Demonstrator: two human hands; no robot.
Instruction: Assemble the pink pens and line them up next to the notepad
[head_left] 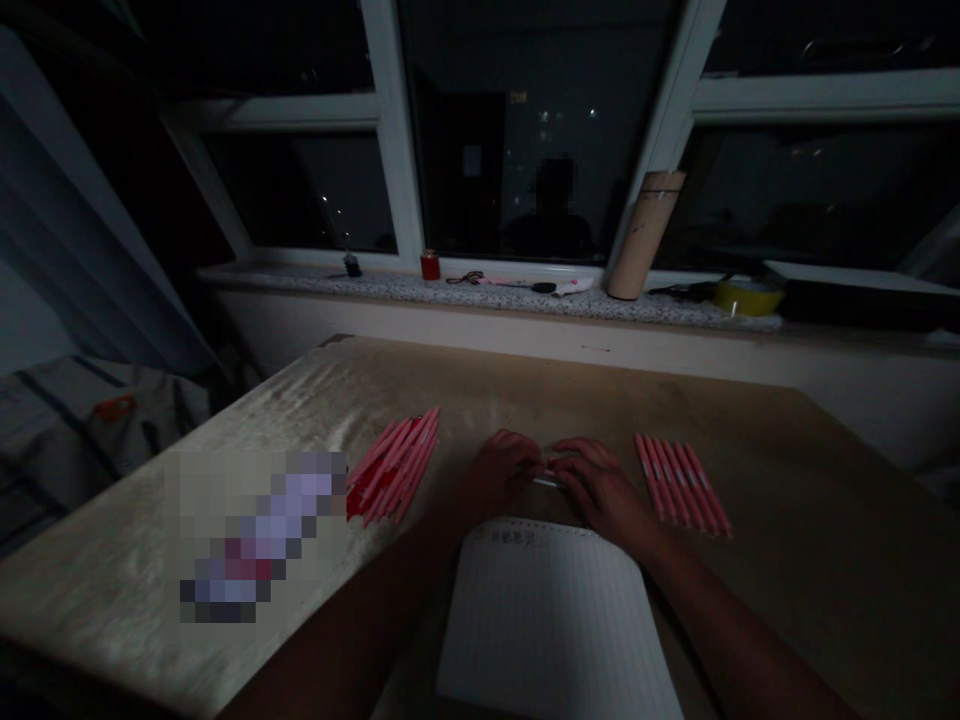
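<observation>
My left hand (506, 465) and my right hand (596, 475) meet near the middle of the table, just beyond a lined notepad (559, 620). Both have curled fingers, pinching the two ends of a slim white piece (547, 481). A small spot of red shows beside it; the fingers hide the rest, so its kind is unclear. Left of my hands lies a loose pile of pink pens (397, 465) with some red among them. To the right, several more pink pens (682, 485) lie side by side in a neat row. Faint handwriting marks the notepad's top.
A blurred-out whitish item (277, 530) lies on the table's left part. Along the granite windowsill (390, 283) stand a small red jar (430, 265), a tall beige cylinder (646, 235) and a roll of yellow tape (748, 297). Dark windows rise behind.
</observation>
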